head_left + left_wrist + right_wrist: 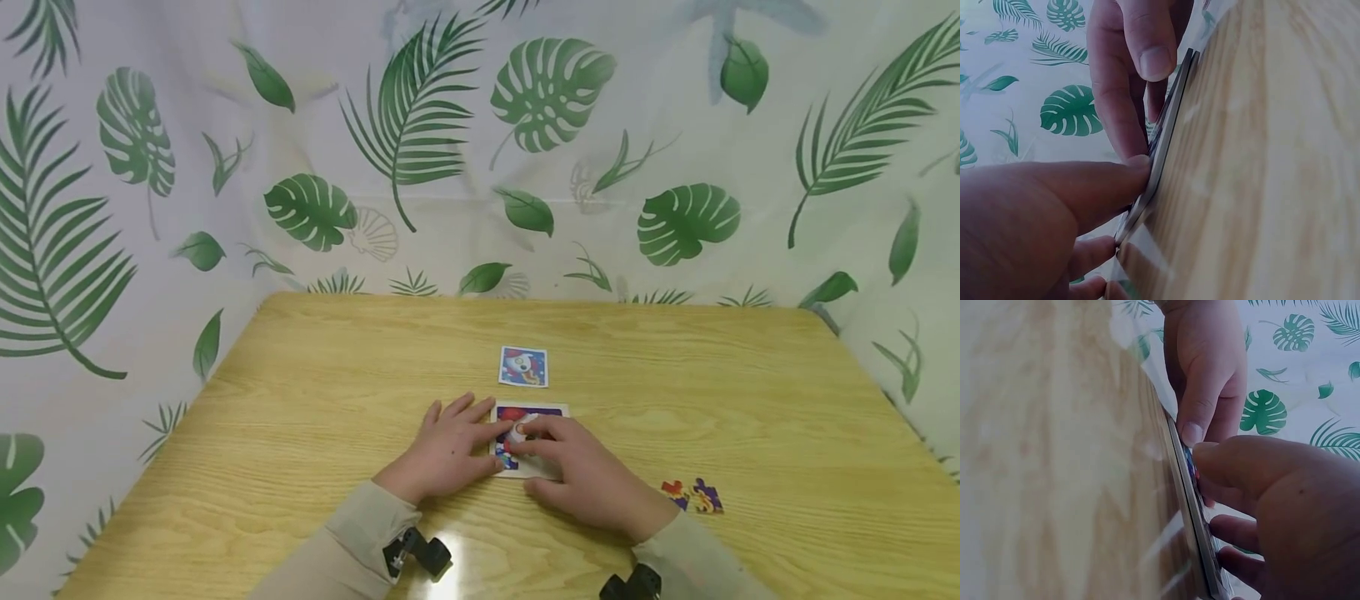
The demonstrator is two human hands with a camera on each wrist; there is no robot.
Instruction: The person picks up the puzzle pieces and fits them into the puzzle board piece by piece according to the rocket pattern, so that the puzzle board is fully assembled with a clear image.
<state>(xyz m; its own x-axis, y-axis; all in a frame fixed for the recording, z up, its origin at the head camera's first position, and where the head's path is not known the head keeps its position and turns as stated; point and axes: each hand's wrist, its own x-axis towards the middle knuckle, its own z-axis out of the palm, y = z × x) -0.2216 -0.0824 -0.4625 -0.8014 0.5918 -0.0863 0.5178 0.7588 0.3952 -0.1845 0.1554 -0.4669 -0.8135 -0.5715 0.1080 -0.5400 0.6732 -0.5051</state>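
A small jigsaw tray [534,468] with a pale border lies flat on the table, partly filled with purple, red and white pieces. My left hand [456,450], fingers spread, rests along its left side, the thumb on the lower left part. From the right, my right hand [588,471] reaches over the tray and touches the pieces with its fingertips. In the left wrist view my left thumb [1094,190] presses on the tray's edge [1169,134]. The right wrist view shows my right thumb [1241,459] over the tray. The hands hide much of the picture.
A square picture card [523,367] lies just beyond the tray. Two loose jigsaw pieces, one red and purple [674,492] and one purple and yellow [705,497], lie right of my right hand. A leaf-patterned cloth [450,250] hangs behind the wooden table [337,358].
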